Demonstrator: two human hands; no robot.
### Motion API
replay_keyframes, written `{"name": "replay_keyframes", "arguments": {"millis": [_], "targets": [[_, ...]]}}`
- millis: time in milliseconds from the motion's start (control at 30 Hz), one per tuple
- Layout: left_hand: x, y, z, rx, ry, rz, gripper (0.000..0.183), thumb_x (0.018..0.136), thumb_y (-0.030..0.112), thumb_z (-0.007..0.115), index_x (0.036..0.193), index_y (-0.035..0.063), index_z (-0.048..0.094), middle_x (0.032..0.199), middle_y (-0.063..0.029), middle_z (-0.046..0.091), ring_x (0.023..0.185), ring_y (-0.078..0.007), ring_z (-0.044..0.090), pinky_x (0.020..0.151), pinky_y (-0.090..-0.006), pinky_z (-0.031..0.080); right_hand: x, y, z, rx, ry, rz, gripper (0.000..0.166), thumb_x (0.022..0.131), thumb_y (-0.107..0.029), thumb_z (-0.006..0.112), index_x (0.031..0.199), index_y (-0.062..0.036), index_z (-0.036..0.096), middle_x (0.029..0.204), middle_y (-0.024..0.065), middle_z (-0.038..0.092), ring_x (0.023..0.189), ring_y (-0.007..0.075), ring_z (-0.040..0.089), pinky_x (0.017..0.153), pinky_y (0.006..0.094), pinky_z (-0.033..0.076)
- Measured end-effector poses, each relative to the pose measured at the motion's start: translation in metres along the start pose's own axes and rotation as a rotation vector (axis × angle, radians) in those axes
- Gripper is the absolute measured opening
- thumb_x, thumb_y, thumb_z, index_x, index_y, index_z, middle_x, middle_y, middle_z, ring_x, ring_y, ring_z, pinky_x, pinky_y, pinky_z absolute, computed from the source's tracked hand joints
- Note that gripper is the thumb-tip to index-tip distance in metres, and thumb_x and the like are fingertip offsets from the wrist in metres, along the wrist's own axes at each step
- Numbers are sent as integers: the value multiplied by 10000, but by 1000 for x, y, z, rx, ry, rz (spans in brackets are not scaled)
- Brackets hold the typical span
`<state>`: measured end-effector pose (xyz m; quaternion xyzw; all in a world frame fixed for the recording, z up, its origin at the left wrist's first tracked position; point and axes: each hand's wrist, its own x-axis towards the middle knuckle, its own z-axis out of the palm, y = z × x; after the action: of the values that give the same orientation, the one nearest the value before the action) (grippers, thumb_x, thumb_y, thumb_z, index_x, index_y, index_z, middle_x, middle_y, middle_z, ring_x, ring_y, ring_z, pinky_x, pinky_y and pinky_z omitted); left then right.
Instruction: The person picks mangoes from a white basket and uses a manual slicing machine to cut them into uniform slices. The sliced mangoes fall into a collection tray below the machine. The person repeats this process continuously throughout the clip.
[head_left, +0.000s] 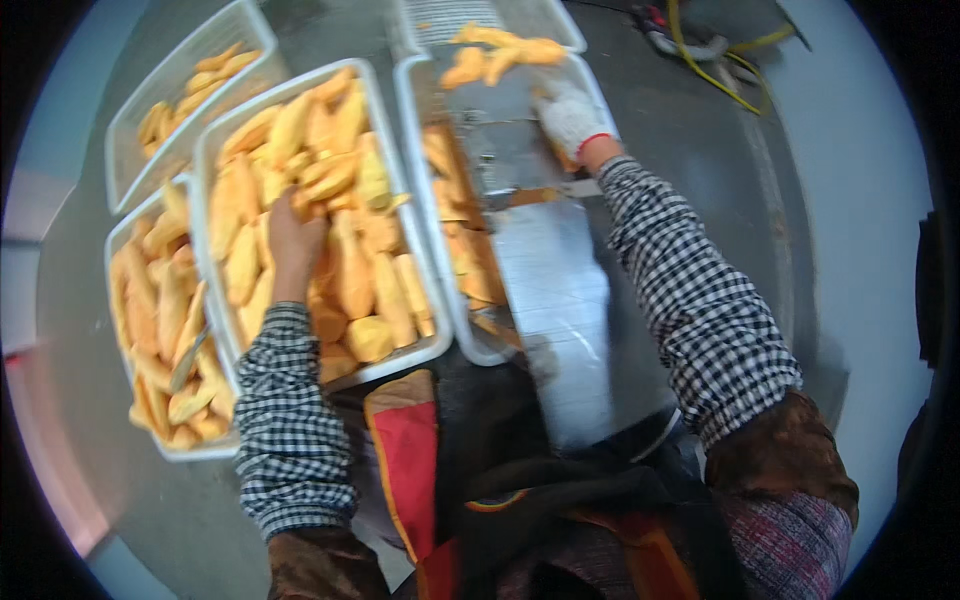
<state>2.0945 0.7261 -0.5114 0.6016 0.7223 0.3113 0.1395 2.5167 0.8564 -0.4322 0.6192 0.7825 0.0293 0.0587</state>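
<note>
My bare left hand (295, 244) reaches into a white plastic crate (442, 341) heaped with peeled orange roots, which look like sweet potatoes (352, 262). Its fingertips are hidden among them, so its grip does not show. My right hand (570, 116), in a white knit glove with a red cuff, is blurred over a metal slicing board (495, 142). Beneath its palm an orange peeled root (559, 146) shows along one side, held against the metal. The board lies across a second crate (420, 187), where cut orange slices (461, 247) are visible beside it.
Several peeled roots (491, 56) lie at the board's far end. Further crates stand at the left, one (120, 172) partly filled, another (109, 247) holding roots and a knife-like tool (189, 360). A yellow hose (701, 71) lies on the floor at far right.
</note>
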Motion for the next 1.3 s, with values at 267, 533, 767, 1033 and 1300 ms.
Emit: {"name": "replay_keyframes", "arguments": {"millis": [267,533,767,1033,1300], "targets": [[23,3,22,345,-128,166,597,678,-7,658,1259,21,521,1193,-179,555,1067,-405,492,933,-444,442,-226,-65,-79,448,83,-205,350,890,-96,537,1230,-13,529,1289,226,511,1197,387,514,1019,430,427],[22,32,-15,55,-46,45,545,661,136,745,1155,-33,587,1058,-209,648,957,-357,620,841,-425,509,-173,-69,-74,489,302,-88,512,803,-279,639,1189,17,478,1117,198,505,1036,372,533,913,451,440],[-34,156,-46,-835,-232,-289,505,692,124,757,1131,-61,588,955,-115,673,784,-201,650,714,-298,525,-64,-74,-37,483,262,-34,508,867,-348,588,1240,-9,528,1175,197,567,1114,355,545,943,438,433],[-67,181,-66,-899,-357,-442,524,693,34,755,1172,-28,550,1018,-88,648,926,-157,624,831,-288,514,113,-78,20,210,235,-226,463,932,-400,476,1240,-70,577,1238,174,588,1158,337,562,980,436,438],[-55,185,-35,-1105,-494,-577,475,790,38,771,1180,-40,511,1045,-97,634,931,-141,622,807,-263,523,166,-60,6,867,381,-106,430,949,-310,532,1270,-31,599,1137,135,678,1052,248,635,911,350,486]]}}
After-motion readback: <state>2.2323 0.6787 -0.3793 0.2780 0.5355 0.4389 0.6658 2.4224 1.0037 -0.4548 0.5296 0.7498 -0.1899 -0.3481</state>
